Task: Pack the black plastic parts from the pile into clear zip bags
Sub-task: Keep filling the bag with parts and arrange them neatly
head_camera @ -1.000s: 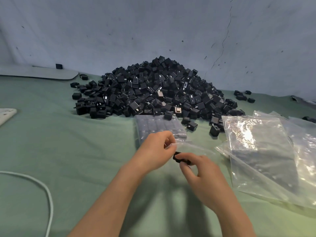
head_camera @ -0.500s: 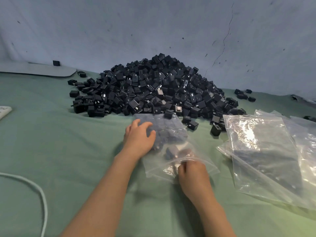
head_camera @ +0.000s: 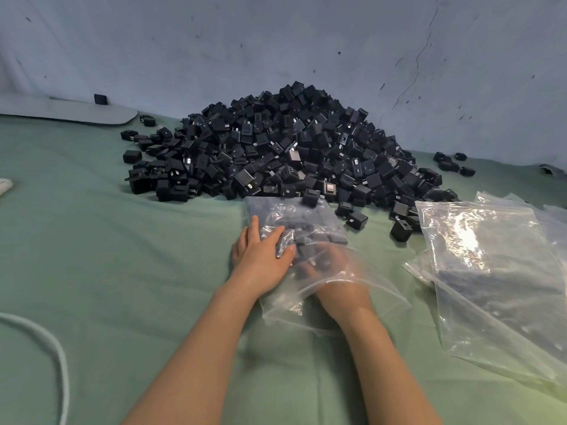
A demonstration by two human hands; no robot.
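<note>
A big pile of black plastic parts (head_camera: 291, 148) lies against the wall on the green cloth. Just in front of it lies a clear zip bag (head_camera: 294, 216) with several black parts inside. My left hand (head_camera: 260, 256) rests flat on the bag's left side, fingers spread and pressing it down. My right hand (head_camera: 337, 280) is pushed in through the bag's mouth up to the wrist. It shows only as a blur through the plastic, so its fingers and whatever they hold cannot be made out.
A stack of empty clear zip bags (head_camera: 491, 256) lies to the right. A few loose black parts (head_camera: 454, 162) sit at the far right by the wall. A white cable (head_camera: 52, 348) curves at the lower left. A flat grey board (head_camera: 76, 110) lies at the back left.
My right hand, which pinched a black part at the bag's mouth, has slid deep into the bag. My left hand let go of the mouth and now lies flat on the bag.
</note>
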